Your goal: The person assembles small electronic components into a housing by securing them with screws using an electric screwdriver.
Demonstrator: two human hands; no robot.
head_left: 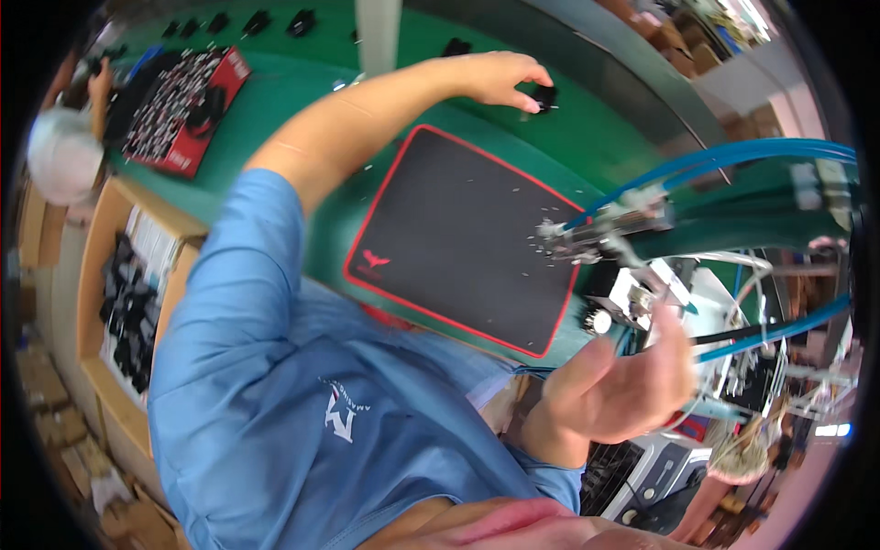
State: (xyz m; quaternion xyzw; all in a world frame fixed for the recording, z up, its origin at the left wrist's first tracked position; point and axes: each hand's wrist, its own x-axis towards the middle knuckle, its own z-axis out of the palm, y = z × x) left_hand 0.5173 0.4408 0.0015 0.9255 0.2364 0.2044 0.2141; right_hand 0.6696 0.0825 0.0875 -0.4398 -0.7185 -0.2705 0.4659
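My left hand (502, 80) is stretched far over the green belt at the back, its thumb and fingers closed about a small black part (545, 97). On the right, my right hand (628, 385) is raised beside a bench machine with a metal head (610, 229) and a white-and-black base block (632, 298). Motion smears its fingers, so I cannot make out whether they hold anything. Between my arms lies a black mat (467, 238) with a red edge. Tiny pale bits are scattered on it, mostly below the machine's metal head.
Blue air hoses (733, 154) arch over the right side. A grey post (378, 37) rises at the back. More black parts (301, 23) lie along the green belt. At left are a red box (197, 137) of small pieces, a carton (92, 302) and another person (69, 151).
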